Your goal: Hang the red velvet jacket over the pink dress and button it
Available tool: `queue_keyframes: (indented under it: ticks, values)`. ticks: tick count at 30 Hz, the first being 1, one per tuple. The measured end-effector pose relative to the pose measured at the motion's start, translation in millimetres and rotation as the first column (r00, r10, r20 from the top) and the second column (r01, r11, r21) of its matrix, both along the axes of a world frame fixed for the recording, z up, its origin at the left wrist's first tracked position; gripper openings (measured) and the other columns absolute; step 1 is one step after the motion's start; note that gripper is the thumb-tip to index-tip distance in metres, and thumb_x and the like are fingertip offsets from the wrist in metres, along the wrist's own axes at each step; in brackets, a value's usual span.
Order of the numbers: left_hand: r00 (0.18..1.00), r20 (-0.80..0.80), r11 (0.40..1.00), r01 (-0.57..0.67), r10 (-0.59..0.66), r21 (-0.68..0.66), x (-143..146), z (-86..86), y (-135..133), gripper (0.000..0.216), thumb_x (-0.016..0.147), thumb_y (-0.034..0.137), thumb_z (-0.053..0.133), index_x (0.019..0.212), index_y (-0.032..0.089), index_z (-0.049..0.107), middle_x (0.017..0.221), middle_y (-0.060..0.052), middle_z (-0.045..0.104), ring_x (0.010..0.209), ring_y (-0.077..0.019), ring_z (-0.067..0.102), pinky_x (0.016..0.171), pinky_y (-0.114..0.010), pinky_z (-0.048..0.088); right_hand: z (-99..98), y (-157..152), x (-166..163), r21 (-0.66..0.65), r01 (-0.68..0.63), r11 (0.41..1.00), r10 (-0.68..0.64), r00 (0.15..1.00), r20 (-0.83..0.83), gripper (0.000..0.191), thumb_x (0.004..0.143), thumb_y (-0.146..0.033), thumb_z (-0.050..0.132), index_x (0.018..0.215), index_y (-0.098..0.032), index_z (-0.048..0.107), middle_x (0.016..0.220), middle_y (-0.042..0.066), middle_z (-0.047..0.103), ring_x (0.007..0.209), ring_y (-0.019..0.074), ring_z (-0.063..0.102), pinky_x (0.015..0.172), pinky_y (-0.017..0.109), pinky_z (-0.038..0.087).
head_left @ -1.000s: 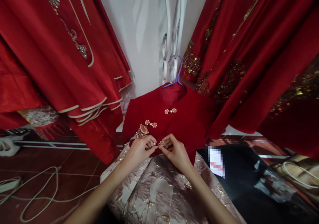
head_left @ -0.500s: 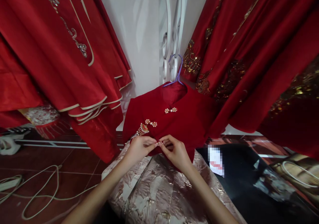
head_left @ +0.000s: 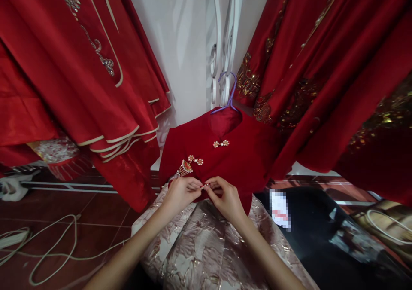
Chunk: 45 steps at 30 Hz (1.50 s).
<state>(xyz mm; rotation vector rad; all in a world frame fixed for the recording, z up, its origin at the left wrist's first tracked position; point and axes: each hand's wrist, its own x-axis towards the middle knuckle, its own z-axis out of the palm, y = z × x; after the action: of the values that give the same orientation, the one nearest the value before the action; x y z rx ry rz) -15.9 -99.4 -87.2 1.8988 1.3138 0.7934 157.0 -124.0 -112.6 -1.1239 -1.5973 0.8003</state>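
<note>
A red velvet top (head_left: pixel 247 152) on a purple hanger (head_left: pixel 232 93) lies against a brocade-covered seat. Two beaded flower clasps show on its front: one at the neck (head_left: pixel 221 144) and one lower (head_left: pixel 195 160) with a fan-shaped tassel pendant (head_left: pixel 186 167). At the hem, my left hand (head_left: pixel 185 192) and my right hand (head_left: pixel 225 195) meet, both pinching a third small beaded clasp (head_left: pixel 204 187). Fingertips cover most of it, so whether it is fastened cannot be seen.
Long red embroidered garments hang at left (head_left: pixel 96 88) and right (head_left: pixel 322 66). Silver-pink brocade (head_left: pixel 199 247) spreads under my forearms. A black surface (head_left: pixel 309 225) with a plastic packet (head_left: pixel 357 238) is at right. White cable (head_left: pixel 75 238) and pale shoes (head_left: pixel 14 189) lie at left on the tiled floor.
The hands stay at the same clasp, with the fingertips shifting slightly and covering more of its beads. The whole view has drifted a little; the top has not visibly moved.
</note>
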Motion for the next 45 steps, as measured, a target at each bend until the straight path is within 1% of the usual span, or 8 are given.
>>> queue_keyframes:
  ticks: [8, 18, 22, 27, 30, 36, 41, 45]
  values:
    - [0.998, -0.059, 0.997, 0.018, -0.013, 0.075, -3, 3.2, -2, 0.018, 0.073, 0.020, 0.060, 0.084, 0.018, 0.074, 0.081, -0.003, 0.072, 0.073, -0.0149, 0.068, 0.070, -0.025, 0.055, 0.3, -2, -2, 0.034, 0.008, 0.999, -0.010, 0.999, 0.045, 0.015, 0.088, -0.028, 0.051, 0.095, -0.022, 0.063, 0.087, 0.003, 0.063, 0.077, 0.0133, 0.063, 0.068, 0.023, 0.056]
    - [0.998, 0.017, 0.998, 0.063, -0.064, 0.022, -6, -1.2, 4, 0.016, 0.072, 0.018, 0.061, 0.083, 0.017, 0.073, 0.082, -0.003, 0.068, 0.073, -0.0119, 0.064, 0.068, -0.022, 0.053, -2.3, -1, -2, 0.054, -0.012, 0.998, 0.008, 0.996, 0.085, 0.016, 0.090, -0.031, 0.049, 0.098, -0.023, 0.061, 0.091, 0.004, 0.062, 0.080, 0.0144, 0.064, 0.073, 0.026, 0.057]
    - [0.999, -0.029, 0.996, 0.046, -0.044, 0.071, -8, 9.3, 3, 0.016, 0.072, 0.016, 0.062, 0.086, 0.017, 0.069, 0.086, -0.003, 0.067, 0.076, -0.0123, 0.063, 0.073, -0.025, 0.054, 3.9, 0, 7, -0.008, -0.042, 0.999, 0.042, 0.995, 0.094, 0.017, 0.090, -0.033, 0.050, 0.098, -0.023, 0.061, 0.089, 0.004, 0.065, 0.075, 0.0143, 0.065, 0.065, 0.024, 0.056]
    - [0.994, -0.110, 0.982, 0.015, 0.006, 0.186, -10, 28.3, -2, 0.010, 0.076, 0.020, 0.062, 0.084, 0.018, 0.067, 0.084, -0.001, 0.064, 0.074, -0.0116, 0.060, 0.071, -0.024, 0.050, 24.2, -3, 22, 0.001, 0.093, 0.996, -0.093, 0.994, 0.051, 0.018, 0.090, -0.035, 0.050, 0.096, -0.022, 0.061, 0.086, 0.004, 0.068, 0.070, 0.0148, 0.066, 0.060, 0.024, 0.054]
    - [0.979, -0.205, 0.975, 0.049, -0.003, 0.217, -6, 29.6, -6, 0.007, 0.076, 0.026, 0.065, 0.080, 0.019, 0.066, 0.082, 0.000, 0.063, 0.072, -0.0124, 0.058, 0.069, -0.025, 0.048, 30.3, -3, 27, 0.008, 0.135, 0.991, -0.135, 0.988, 0.074, 0.018, 0.089, -0.036, 0.050, 0.095, -0.023, 0.062, 0.082, 0.003, 0.068, 0.067, 0.0147, 0.065, 0.059, 0.025, 0.052]
    - [0.945, -0.328, 0.967, 0.080, 0.004, 0.243, 6, 17.7, -12, 0.007, 0.080, 0.025, 0.063, 0.083, 0.019, 0.064, 0.087, -0.002, 0.062, 0.081, -0.0165, 0.058, 0.074, -0.029, 0.047, 17.0, 2, 28, -0.067, 0.008, 0.998, 0.009, 0.967, 0.253, 0.010, 0.085, -0.027, 0.054, 0.086, -0.022, 0.063, 0.073, 0.000, 0.068, 0.066, 0.0151, 0.064, 0.064, 0.026, 0.050]
    - [0.944, -0.331, 0.964, 0.086, 0.002, 0.250, 7, 15.8, -12, 0.004, 0.080, 0.022, 0.062, 0.081, 0.018, 0.061, 0.083, -0.003, 0.060, 0.081, -0.0175, 0.058, 0.074, -0.029, 0.046, 5.8, 5, 22, -0.133, -0.038, 0.990, 0.069, 0.969, 0.236, 0.008, 0.082, -0.026, 0.059, 0.086, -0.021, 0.062, 0.076, 0.001, 0.068, 0.070, 0.0150, 0.065, 0.066, 0.025, 0.050]
    - [0.954, -0.299, 0.964, 0.075, 0.005, 0.255, 8, 13.0, -10, 0.003, 0.080, 0.019, 0.061, 0.079, 0.018, 0.058, 0.081, -0.002, 0.060, 0.080, -0.0171, 0.059, 0.073, -0.028, 0.046, 2.7, 5, 16, -0.125, -0.050, 0.991, 0.072, 0.982, 0.176, 0.007, 0.079, -0.025, 0.063, 0.081, -0.020, 0.058, 0.076, 0.001, 0.067, 0.070, 0.0142, 0.065, 0.065, 0.024, 0.050]
